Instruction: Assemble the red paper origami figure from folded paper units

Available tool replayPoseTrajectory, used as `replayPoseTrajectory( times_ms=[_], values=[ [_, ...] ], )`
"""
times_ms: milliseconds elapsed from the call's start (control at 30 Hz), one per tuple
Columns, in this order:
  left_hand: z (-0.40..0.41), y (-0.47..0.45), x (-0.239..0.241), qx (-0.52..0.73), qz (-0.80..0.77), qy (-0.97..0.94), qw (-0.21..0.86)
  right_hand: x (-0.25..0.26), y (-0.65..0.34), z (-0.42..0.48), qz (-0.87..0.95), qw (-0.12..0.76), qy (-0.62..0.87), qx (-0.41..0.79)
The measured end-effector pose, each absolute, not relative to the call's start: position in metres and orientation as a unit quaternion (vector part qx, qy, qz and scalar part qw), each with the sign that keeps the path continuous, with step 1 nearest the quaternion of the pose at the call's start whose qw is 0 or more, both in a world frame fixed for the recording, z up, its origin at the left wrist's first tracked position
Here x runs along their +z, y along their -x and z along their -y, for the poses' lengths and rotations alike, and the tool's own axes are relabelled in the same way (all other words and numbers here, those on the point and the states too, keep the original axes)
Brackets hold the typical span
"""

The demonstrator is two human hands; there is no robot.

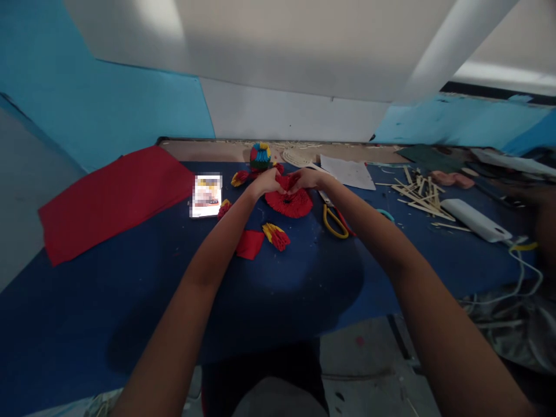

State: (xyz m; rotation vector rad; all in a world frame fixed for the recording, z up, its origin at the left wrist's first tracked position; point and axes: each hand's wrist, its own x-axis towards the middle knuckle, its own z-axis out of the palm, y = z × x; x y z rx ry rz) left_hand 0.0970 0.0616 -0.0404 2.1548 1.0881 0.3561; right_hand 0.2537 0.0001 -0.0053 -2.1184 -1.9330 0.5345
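Arms (186,307) Reach Over the Desk (286,289) to the Red Disc (290,207)

Your left hand (266,184) and right hand (307,178) come together at the red disc, near the middle of the desk; each grip appears closed on its folds, close to the centre. From here, I think the main danger is an uneven pull: if one grip draws harder than the other, the folds may separate or tear. If both grips loosen suddenly, the disc may lose its round form. Your right arm hides part of the scissors (336,234), so a low elbow could push them. Likewise, your left arm is just beside the red packet (250,244); a careless sweep may shift it.
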Motion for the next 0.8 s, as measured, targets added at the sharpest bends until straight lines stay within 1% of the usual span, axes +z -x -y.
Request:
replayPoseTrajectory(
  times_ms=[133, 233, 300, 400, 467, 600, 667, 800],
  values=[
    [-0.054, -0.096, -0.035, 0.115, -0.407, -0.849, 0.316, -0.008, -0.254, -0.019, 0.672, 0.063, 0.700, 0.234],
    [-0.052, -0.097, -0.033, 0.106, -0.403, -0.867, 0.275, -0.012, -0.253, -0.022, 0.671, 0.040, 0.705, 0.227],
    [-0.053, -0.098, -0.033, 0.105, -0.405, -0.867, 0.270, -0.014, -0.251, -0.022, 0.665, 0.036, 0.713, 0.219],
    [-0.057, -0.098, -0.032, 0.077, -0.404, -0.865, 0.288, -0.016, -0.251, -0.020, 0.670, 0.041, 0.703, 0.235],
    [-0.058, -0.097, -0.030, 0.050, -0.397, -0.870, 0.287, -0.017, -0.254, -0.017, 0.672, 0.064, 0.693, 0.253],
    [-0.052, -0.096, -0.024, 0.034, -0.395, -0.887, 0.238, -0.019, -0.261, -0.014, 0.668, 0.124, 0.672, 0.293],
    [-0.045, -0.097, -0.021, 0.032, -0.397, -0.894, 0.204, -0.018, -0.263, -0.014, 0.676, 0.124, 0.664, 0.295],
    [-0.031, -0.098, -0.017, 0.017, -0.412, -0.900, 0.143, -0.010, -0.260, -0.010, 0.691, 0.084, 0.670, 0.257]
  ],
)
